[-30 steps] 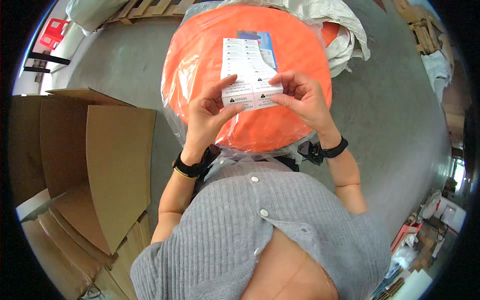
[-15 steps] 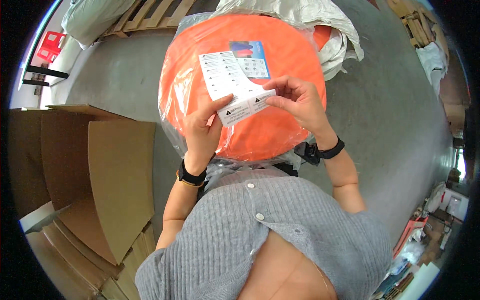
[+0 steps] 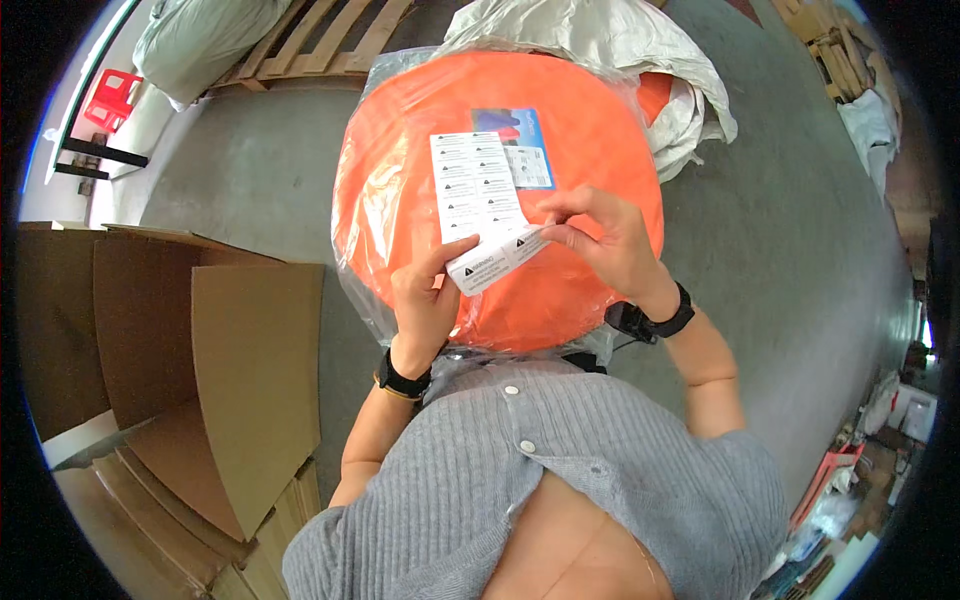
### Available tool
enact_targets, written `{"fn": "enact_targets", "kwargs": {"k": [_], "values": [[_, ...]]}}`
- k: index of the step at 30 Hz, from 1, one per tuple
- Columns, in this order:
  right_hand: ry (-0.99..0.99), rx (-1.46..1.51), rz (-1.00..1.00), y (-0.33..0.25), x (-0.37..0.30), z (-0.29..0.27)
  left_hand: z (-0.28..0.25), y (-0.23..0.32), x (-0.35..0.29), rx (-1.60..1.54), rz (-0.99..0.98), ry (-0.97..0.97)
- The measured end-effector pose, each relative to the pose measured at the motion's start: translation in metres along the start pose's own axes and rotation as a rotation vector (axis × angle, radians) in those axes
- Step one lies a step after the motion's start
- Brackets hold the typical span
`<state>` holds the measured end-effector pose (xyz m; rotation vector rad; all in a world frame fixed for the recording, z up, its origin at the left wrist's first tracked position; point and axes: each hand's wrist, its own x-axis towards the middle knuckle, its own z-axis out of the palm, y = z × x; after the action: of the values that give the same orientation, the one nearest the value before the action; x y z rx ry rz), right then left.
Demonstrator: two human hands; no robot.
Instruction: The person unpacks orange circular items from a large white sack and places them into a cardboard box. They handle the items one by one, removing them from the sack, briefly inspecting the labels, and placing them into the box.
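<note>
A: Where is the sheet of labels (image 3: 478, 195)?

B: It is in both hands, above the orange pack (image 3: 605, 140). The sheet is white with small black triangles, and its lower part is bent over.

A: How are the fingers?

B: The left hand (image 3: 424, 308) pinches the lower left edge, with the thumb on top of the paper. The right hand (image 3: 614, 246) pinches the right end of the bent part between thumb and fingertips.

A: What is close to the sheet?

B: A blue card (image 3: 536, 165) is on the pack, partly covered by the sheet. Clear plastic (image 3: 366, 285) is around the pack; if it also covers the card, I cannot tell.

A: And farther away?

B: At the person's left, an open cardboard box (image 3: 258, 385) stands on the grey floor (image 3: 800, 260). Beyond the pack there is a whitish cloth (image 3: 600, 35), and more to the left a wooden pallet (image 3: 320, 38). A red stool (image 3: 113, 98) is in the far left corner.
</note>
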<state>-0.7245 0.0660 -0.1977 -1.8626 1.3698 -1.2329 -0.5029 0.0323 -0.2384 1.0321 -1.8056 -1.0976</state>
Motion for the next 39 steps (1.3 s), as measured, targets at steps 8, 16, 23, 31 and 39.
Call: {"fn": "enact_targets", "kwargs": {"k": [8, 16, 23, 31, 39], "values": [[-0.077, -0.126, -0.24, -0.001, 0.031, 0.002, -0.006, -0.019, -0.003, 0.04, -0.028, 0.082], [-0.054, 0.271, 0.517, 0.137, 0.163, -0.02, -0.019, -0.055, -0.037, -0.023, -0.114, -0.181], [-0.178, 0.137, 0.798, 0.258, 0.19, 0.046, -0.018, -0.06, -0.043, -0.066, -0.148, -0.216], [-0.202, -0.802, 0.334, 0.253, 0.164, 0.036, -0.022, -0.06, -0.045, -0.094, -0.186, -0.223], [-0.638, 0.15, 0.832, 0.118, 0.089, 0.003, -0.04, -0.04, -0.034, -0.066, -0.078, -0.392]]}}
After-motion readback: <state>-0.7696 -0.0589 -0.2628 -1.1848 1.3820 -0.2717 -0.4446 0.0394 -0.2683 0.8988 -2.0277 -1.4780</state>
